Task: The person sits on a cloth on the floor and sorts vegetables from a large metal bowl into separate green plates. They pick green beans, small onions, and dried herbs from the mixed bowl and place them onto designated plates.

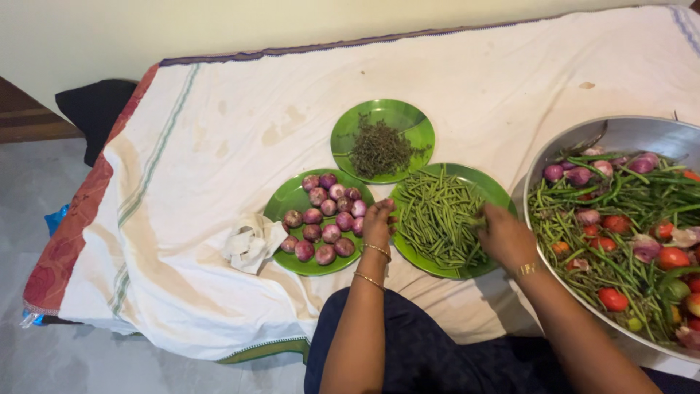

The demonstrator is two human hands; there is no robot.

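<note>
Head view: left hand point(377, 222), fingers drawn together in a loose grip at the left edge of the green beans point(437, 215), which are heaped on a green plate point(496, 191); right hand point(504, 235), fingers curled onto the same heap at its right edge, though whether that grip pinches a bean cannot be told. Adjacent items on the white cloth point(219, 146): plate of small red onions point(322, 217), plate of dried herbs point(380, 149), crumpled rag point(251, 241), and a large steel bowl point(627, 135) of mixed vegetables at the right.
</note>
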